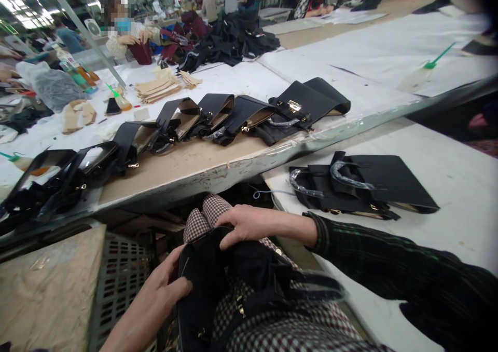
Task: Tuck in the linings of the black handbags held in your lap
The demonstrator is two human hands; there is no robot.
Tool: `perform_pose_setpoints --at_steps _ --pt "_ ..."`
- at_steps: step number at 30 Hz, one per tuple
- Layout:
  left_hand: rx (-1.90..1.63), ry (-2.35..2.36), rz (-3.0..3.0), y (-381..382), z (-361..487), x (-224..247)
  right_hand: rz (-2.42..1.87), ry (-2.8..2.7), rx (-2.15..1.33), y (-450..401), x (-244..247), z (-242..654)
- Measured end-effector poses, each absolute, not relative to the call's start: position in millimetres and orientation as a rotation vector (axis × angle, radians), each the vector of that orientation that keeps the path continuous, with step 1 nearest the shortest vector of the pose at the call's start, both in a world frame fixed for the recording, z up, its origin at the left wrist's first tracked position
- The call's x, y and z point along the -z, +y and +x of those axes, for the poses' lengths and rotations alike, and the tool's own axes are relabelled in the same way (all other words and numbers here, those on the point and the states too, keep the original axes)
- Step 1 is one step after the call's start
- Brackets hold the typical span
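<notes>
A black handbag [257,264] with gold-coloured hardware and a plastic-wrapped handle lies across my lap on checked cloth. My left hand [167,284] grips its left edge, thumb on the near side and fingers behind, partly hidden. At the bag's far edge, my right hand [241,225] is closed over the rim with the thumb on the inside. To my right, more black handbags [392,180] with wrapped handles lie on a white table. Along the bench in front stands a row of black handbag pieces [249,116], several with gold-coloured clasps.
A long bench [257,160] runs across in front of me. A plastic crate [120,274] and a worn board [50,284] are at lower left. Beige pieces [159,87], glue bottles [120,100] and a black pile [233,38] lie farther back. A masked person [124,40] works opposite.
</notes>
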State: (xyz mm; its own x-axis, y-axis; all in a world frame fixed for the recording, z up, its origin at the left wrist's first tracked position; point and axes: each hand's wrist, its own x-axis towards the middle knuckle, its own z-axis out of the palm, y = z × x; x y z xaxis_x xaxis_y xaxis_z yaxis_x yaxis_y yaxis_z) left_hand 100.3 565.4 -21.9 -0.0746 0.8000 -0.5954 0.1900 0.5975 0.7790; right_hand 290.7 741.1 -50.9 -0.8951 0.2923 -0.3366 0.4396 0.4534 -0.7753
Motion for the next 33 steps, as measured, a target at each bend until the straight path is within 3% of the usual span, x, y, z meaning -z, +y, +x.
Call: perform_pose_setpoints --at_steps 13,28,33 --pt "-0.510 1.466 0.878 574.7 74.7 6.2 0.240 2.261 1.731 771.5 71.3 278.7" --pt "-0.567 1.716 0.804 571.3 87.0 10.0 0.331 1.885 2.234 754.1 76.0 335.0" --pt "-0.544 1.795 0.816 565.8 87.6 17.1 0.499 1.979 2.217 742.2 59.3 358.5"
